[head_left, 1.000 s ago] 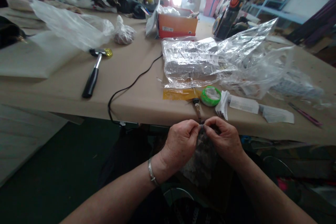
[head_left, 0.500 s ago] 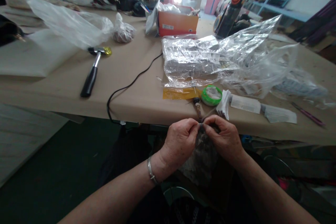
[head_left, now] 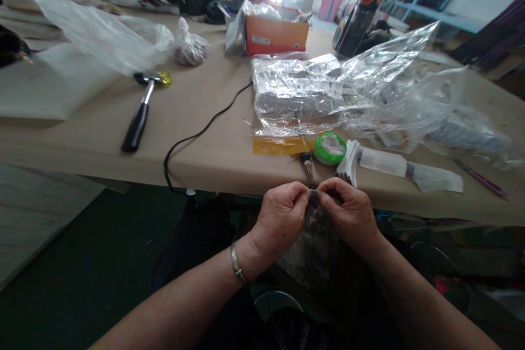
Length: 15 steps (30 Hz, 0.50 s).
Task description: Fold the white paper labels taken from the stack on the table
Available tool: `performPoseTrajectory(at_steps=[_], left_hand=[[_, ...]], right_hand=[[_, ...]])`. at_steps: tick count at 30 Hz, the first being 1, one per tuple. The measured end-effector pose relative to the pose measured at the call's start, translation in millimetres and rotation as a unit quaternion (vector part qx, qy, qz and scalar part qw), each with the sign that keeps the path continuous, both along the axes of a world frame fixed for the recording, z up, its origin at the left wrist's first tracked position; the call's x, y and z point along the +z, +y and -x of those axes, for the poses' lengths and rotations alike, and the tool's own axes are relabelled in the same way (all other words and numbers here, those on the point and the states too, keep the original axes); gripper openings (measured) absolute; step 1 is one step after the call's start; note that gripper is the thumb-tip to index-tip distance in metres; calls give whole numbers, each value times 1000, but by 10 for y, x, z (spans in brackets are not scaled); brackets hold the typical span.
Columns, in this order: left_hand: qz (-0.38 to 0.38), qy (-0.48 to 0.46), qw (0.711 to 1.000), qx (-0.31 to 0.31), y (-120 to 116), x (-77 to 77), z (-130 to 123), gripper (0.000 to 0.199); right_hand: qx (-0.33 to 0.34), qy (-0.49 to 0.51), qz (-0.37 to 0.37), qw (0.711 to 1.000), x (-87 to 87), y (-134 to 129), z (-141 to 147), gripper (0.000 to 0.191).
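So both hands are up close together at the lower middle of the frame, right at the front edge of the desk (head_left: 213, 161). The left hand (head_left: 279, 221) and right hand (head_left: 353, 216) are basically tip to tip, fingers (head_left: 302, 197) pinching a tiny pale strip (head_left: 312, 190) between them. Too small to tell what it is, tbh. Just under it, in the shadow between the wrists, there's a greyish see-through bundle (head_left: 309, 257); looks bag-like, but it's too dark to make out the contents. Silver bangle (head_left: 236, 268) on the left wrist.

Just beyond the fingertips there's a slim tool (head_left: 307, 164) with a black collar, and next to it a round green-rimmed tub (head_left: 330, 149) with whitish stuff in it. Paper labels (head_left: 383, 163) run off to the right, then a purple-handled tool (head_left: 482, 178). Big crinkly clear plastic (head_left: 295, 85) takes up the upper right, with an orange-red box (head_left: 276, 33) behind it. Hammer's (head_left: 137, 123) lying left of centre, black cord (head_left: 200, 135) curving between it and the plastic.
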<state>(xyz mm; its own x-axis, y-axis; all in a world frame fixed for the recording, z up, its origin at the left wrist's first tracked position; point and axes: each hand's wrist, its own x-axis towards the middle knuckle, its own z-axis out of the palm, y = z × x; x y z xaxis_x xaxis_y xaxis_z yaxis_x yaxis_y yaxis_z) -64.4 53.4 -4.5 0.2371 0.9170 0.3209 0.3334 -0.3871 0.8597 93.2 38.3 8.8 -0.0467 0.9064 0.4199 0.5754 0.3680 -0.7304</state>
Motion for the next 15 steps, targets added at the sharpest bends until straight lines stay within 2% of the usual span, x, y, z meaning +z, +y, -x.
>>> performPoseTrajectory(at_steps=[5,9,12,15], left_hand=[[12,-4,1000,-9,-80,26,39,22],[56,4,997,-57,-191,-63,103,24],[76,56,992,-86,-216,-186,136,15],[73,101,987,-98,-213,-254,155,29]], right_hand=[[22,21,17,999,-24,-86,-16,10],[53,-16,1,998,-5,-273,-89,5],[19,-59,-59,996,53,-381,-248,11],[-47,-124,-133,982,128,-390,-482,9]])
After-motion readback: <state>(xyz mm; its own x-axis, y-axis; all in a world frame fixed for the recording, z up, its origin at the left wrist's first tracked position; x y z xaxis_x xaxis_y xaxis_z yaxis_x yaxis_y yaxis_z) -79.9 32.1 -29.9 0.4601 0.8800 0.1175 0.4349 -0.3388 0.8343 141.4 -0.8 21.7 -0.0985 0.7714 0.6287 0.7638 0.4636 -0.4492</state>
